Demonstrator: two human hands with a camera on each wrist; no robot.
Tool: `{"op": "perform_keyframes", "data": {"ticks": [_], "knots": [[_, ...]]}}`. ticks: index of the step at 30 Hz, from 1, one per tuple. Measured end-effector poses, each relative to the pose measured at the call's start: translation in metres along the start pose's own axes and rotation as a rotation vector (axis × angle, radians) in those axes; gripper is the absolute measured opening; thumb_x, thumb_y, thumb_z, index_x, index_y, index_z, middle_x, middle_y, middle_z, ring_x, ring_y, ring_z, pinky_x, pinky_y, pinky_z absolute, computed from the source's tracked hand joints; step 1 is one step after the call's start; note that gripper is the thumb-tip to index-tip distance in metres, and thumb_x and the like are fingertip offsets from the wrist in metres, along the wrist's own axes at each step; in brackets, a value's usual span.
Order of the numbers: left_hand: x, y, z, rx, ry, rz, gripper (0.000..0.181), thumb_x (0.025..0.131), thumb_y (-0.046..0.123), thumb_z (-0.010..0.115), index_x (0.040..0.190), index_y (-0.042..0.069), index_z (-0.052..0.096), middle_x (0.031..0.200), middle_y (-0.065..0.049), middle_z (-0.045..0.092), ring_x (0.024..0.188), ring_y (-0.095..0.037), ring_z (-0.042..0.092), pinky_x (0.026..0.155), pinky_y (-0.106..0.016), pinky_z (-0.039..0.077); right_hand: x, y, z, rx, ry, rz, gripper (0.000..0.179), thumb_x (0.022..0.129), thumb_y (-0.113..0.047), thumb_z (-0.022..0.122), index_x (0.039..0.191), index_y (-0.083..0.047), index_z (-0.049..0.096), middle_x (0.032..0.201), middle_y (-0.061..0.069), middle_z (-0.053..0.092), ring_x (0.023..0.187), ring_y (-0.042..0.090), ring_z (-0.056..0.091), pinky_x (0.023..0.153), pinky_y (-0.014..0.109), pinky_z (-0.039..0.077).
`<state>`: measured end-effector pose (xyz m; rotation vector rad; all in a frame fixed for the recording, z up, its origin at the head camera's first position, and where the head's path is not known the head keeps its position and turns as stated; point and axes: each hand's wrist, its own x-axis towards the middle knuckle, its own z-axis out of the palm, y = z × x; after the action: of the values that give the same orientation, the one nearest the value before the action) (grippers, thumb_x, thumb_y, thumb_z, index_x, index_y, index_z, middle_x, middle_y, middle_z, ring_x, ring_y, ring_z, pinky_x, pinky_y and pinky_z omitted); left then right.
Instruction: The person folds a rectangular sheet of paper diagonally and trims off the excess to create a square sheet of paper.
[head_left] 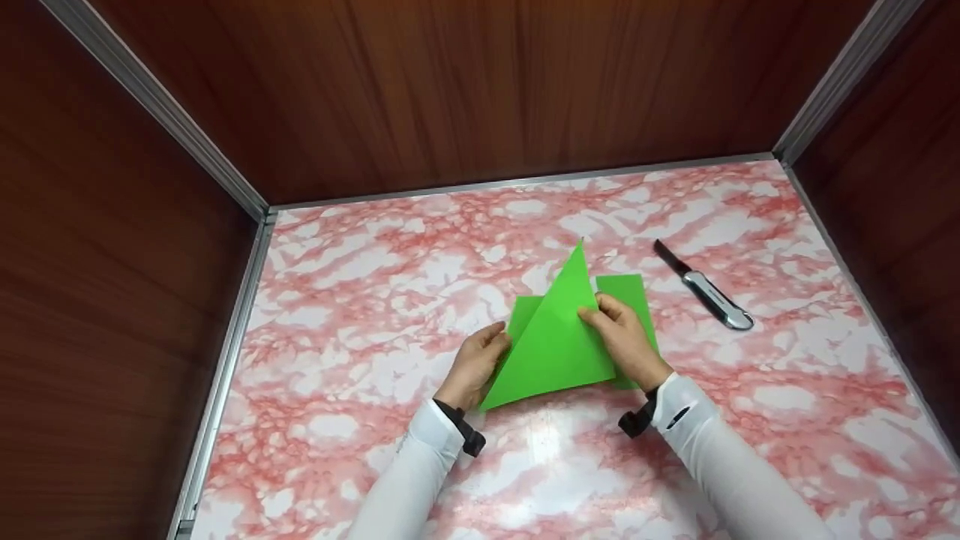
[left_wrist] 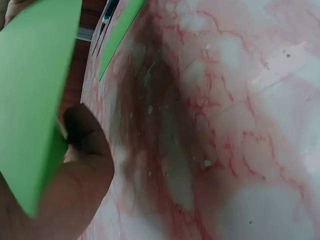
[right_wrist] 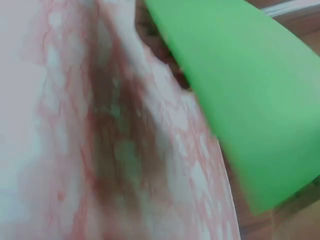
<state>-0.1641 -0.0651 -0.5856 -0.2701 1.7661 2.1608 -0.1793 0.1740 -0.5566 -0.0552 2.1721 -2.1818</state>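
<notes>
A bright green sheet of paper (head_left: 559, 330) is raised above the table between both hands, its front face a triangle with the tip pointing away. The right hand (head_left: 626, 337) pinches its right edge, thumb on the front face. At the left edge, the left hand (head_left: 478, 364) holds the paper with bent fingers, partly hidden behind it. The left wrist view shows the paper (left_wrist: 35, 95) across that hand (left_wrist: 82, 180). Behind the triangle, more green paper (head_left: 523, 309) juts out; whether it belongs to the same sheet, I cannot tell.
A green paper strip (head_left: 630, 292) lies on the table to the right, partly under the right hand. Farther right rests a utility knife (head_left: 712, 296) with a grey handle and its dark blade out. Brown wood panels (head_left: 480, 97) enclose the red-and-white marbled table (head_left: 360, 360).
</notes>
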Motion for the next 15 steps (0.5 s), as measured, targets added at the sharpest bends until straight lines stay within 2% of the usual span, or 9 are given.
{"op": "perform_keyframes", "data": {"ticks": [2, 4, 8, 10, 11, 15], "knots": [[0.003, 0.003, -0.006, -0.022, 0.041, 0.035, 0.047, 0.098, 0.010, 0.056, 0.141, -0.006, 0.045, 0.129, -0.018, 0.057, 0.104, -0.021, 0.059, 0.087, -0.032, 0.050, 0.001, 0.004, -0.004, -0.018, 0.028, 0.016, 0.021, 0.095, -0.017, 0.064, 0.096, 0.004, 0.065, 0.086, 0.008, 0.062, 0.076, 0.017, 0.057, 0.067, 0.029, 0.048], [0.006, 0.008, -0.014, -0.004, 0.090, 0.061, 0.042, 0.097, 0.010, 0.058, 0.135, -0.006, 0.051, 0.124, -0.017, 0.060, 0.103, -0.021, 0.060, 0.088, -0.033, 0.050, 0.002, 0.007, -0.007, -0.029, 0.050, 0.034, 0.024, 0.094, -0.020, 0.066, 0.092, 0.005, 0.064, 0.083, 0.006, 0.060, 0.073, 0.015, 0.055, 0.065, 0.027, 0.046], [0.015, 0.016, -0.029, 0.022, 0.172, 0.076, 0.030, 0.095, 0.013, 0.063, 0.119, -0.005, 0.063, 0.107, -0.011, 0.067, 0.092, -0.018, 0.063, 0.086, -0.037, 0.050, 0.005, 0.013, -0.013, -0.067, 0.080, 0.096, 0.030, 0.091, -0.024, 0.071, 0.084, 0.004, 0.061, 0.073, -0.001, 0.054, 0.066, 0.012, 0.047, 0.057, 0.024, 0.039], [0.019, 0.018, -0.035, 0.022, 0.205, 0.073, 0.025, 0.093, 0.014, 0.066, 0.111, -0.004, 0.065, 0.099, -0.010, 0.066, 0.085, -0.017, 0.062, 0.086, -0.041, 0.050, 0.004, 0.009, -0.014, -0.111, 0.086, 0.121, 0.029, 0.091, -0.022, 0.071, 0.083, 0.005, 0.061, 0.070, -0.002, 0.052, 0.065, 0.011, 0.045, 0.056, 0.023, 0.037], [0.018, 0.022, -0.036, 0.039, 0.218, 0.066, 0.024, 0.093, 0.013, 0.066, 0.109, -0.004, 0.066, 0.097, -0.010, 0.066, 0.083, -0.017, 0.062, 0.087, -0.043, 0.050, 0.002, 0.004, -0.014, -0.134, 0.085, 0.133, 0.029, 0.091, -0.021, 0.070, 0.084, 0.006, 0.061, 0.069, -0.003, 0.051, 0.064, 0.010, 0.044, 0.055, 0.022, 0.036], [0.024, 0.020, -0.044, 0.150, 0.254, 0.098, 0.023, 0.092, 0.015, 0.068, 0.105, -0.005, 0.067, 0.092, -0.009, 0.066, 0.081, -0.017, 0.060, 0.085, -0.044, 0.050, 0.004, 0.012, -0.018, -0.230, 0.075, 0.144, 0.033, 0.093, -0.027, 0.068, 0.082, 0.004, 0.063, 0.063, -0.004, 0.042, 0.059, 0.010, 0.038, 0.052, 0.024, 0.031]]}}
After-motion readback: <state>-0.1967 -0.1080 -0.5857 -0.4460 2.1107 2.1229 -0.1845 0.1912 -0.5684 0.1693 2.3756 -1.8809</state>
